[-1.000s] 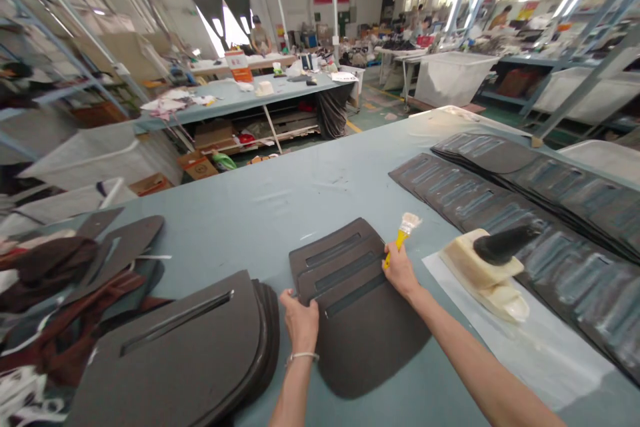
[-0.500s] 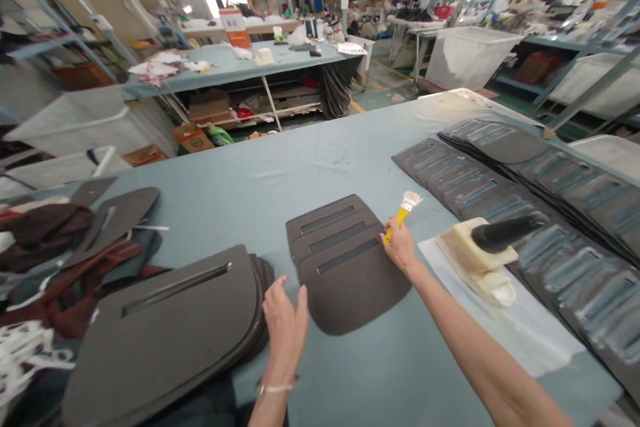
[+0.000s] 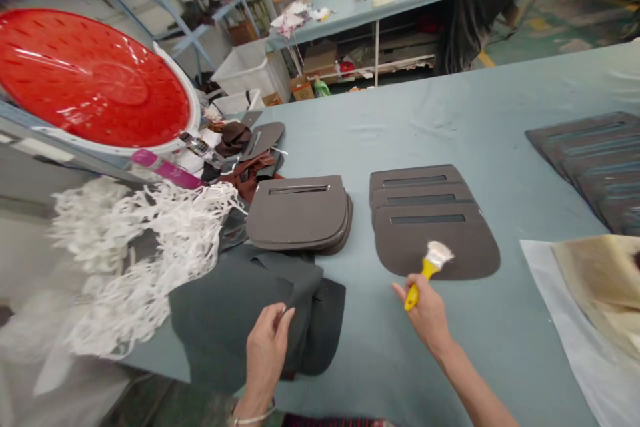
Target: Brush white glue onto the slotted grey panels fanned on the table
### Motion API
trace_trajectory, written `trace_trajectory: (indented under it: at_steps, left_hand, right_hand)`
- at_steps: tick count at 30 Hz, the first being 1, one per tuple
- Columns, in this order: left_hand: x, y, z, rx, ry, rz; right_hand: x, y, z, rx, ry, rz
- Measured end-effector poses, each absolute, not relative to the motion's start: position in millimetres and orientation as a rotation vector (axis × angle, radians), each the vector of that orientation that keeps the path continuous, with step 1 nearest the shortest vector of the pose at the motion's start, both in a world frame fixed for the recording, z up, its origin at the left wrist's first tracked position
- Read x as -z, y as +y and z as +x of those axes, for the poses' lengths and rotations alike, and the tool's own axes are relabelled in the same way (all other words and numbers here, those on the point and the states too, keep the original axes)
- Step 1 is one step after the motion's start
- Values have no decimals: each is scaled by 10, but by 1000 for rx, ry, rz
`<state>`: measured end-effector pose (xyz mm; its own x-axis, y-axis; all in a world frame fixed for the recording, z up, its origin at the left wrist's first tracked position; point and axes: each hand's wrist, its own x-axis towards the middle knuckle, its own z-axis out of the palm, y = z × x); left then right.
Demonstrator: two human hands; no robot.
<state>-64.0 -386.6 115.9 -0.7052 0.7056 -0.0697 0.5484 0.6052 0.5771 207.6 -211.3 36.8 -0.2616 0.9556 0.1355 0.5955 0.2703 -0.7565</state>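
Observation:
My left hand pinches the edge of a dark green-grey sheet lying in a loose pile at the table's near left. In my right hand is a yellow-handled brush, its pale bristles pointing up and away over overlapping brown slotted panels. Those panels lie fanned so that each slot shows. A stack of similar brown panels, the top one with a single slot, sits beyond the dark sheets.
White stringy material and a red round tray are at the left. More slotted panels lie at the right, near a cream container on white paper. Another table stands behind.
The view has swung left and down. My left hand has moved from beside the brown stack to the dark sheets and closed on one. The brush is now nearer the panels' front edge.

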Motion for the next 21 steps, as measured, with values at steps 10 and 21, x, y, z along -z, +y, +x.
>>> trace_trajectory:
  at_steps: [10, 21]
  left_hand:
    - [-1104, -2897, 554, -963, 1928, 1040]
    - [-200, -2692, 979, -287, 2036, 2237]
  right_hand:
    - [-843, -2199, 1707, -1099, -1594, -1285]
    - [-257, -1146, 3433, -500, -2027, -1568]
